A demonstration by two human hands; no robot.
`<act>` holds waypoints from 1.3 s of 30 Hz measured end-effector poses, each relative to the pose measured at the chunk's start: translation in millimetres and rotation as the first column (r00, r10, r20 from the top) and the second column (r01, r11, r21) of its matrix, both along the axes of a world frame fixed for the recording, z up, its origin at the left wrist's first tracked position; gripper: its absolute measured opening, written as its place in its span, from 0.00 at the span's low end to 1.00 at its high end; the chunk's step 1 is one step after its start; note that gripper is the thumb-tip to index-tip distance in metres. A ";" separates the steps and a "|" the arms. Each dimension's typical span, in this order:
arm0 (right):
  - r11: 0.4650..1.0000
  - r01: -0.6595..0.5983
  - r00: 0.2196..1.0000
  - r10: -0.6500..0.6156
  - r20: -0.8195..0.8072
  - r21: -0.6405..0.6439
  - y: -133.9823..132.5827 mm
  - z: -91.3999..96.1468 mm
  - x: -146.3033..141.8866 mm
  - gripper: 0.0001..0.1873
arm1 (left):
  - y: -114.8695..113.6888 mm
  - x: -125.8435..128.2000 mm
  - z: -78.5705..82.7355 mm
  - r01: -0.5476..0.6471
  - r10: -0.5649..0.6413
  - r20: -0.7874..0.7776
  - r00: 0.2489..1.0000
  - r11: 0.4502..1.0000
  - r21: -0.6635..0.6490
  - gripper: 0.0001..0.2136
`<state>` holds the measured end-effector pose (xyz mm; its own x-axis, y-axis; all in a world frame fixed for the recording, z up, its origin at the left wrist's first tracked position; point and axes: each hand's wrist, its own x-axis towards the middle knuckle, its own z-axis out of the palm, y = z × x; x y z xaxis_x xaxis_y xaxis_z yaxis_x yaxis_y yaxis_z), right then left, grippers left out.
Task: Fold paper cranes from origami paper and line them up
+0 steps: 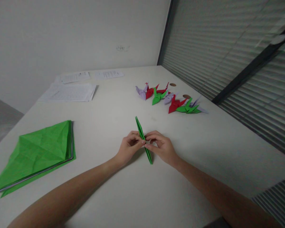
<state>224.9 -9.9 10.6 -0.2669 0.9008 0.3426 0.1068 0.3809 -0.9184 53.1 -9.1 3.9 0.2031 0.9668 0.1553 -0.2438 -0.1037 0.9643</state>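
A narrow strip of folded green origami paper (139, 126) is held edge-up over the middle of the table, slanting from upper left to lower right. My left hand (130, 144) pinches it at its middle from the left side. From the right, my right hand (160, 145) grips the same spot, thumb and fingertips closed on the folded layers. The fingertips hide the centre of the paper, while both pointed ends show above and below the hands.
Several folded paper cranes in red (177, 104), green (158, 96) and lilac (142, 91) stand at the back right. A stack of green paper (42, 142) lies at left. Printed sheets (68, 92) are behind it. Window blinds (204, 41) border the white table (104, 120) on the right.
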 end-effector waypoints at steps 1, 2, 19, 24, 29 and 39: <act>1.000 -0.007 1.000 0.006 -0.021 -0.028 0.5 -0.6 0.0 0.09 | 0.2 0.2 0.5 -0.001 0.002 0.007 1.000 1.000 -0.012 0.12; 0.998 -0.014 0.999 0.011 -0.044 -0.055 0.8 -0.9 -0.2 0.09 | 0.3 0.4 1.2 0.001 -0.001 0.021 1.000 1.000 -0.025 0.12; 0.927 -0.033 0.978 -0.047 -0.203 -0.373 5.2 -1.2 1.5 0.09 | 0.8 -1.1 -4.2 0.064 -0.038 0.153 0.987 0.983 -0.169 0.08; 0.919 -0.040 0.969 -0.060 -0.239 -0.393 6.7 -4.4 1.3 0.09 | 1.2 -0.7 -4.8 0.071 -0.038 0.182 0.983 0.981 -0.181 0.08; 0.978 0.042 0.984 -0.076 -0.160 -0.204 0.2 -2.4 0.0 0.07 | -0.2 0.2 0.2 0.087 -0.042 0.194 0.980 0.970 -0.228 0.08; 0.973 0.146 0.989 -0.150 0.008 0.179 -17.3 15.5 -6.0 0.07 | -4.7 2.0 14.9 0.109 -0.030 0.272 0.962 0.954 -0.280 0.08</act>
<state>219.0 -27.2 26.2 -0.1439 0.8564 0.4958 0.1932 0.5157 -0.8347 55.1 -13.8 18.9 0.2619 0.9623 -0.0730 -0.4875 0.1972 0.8506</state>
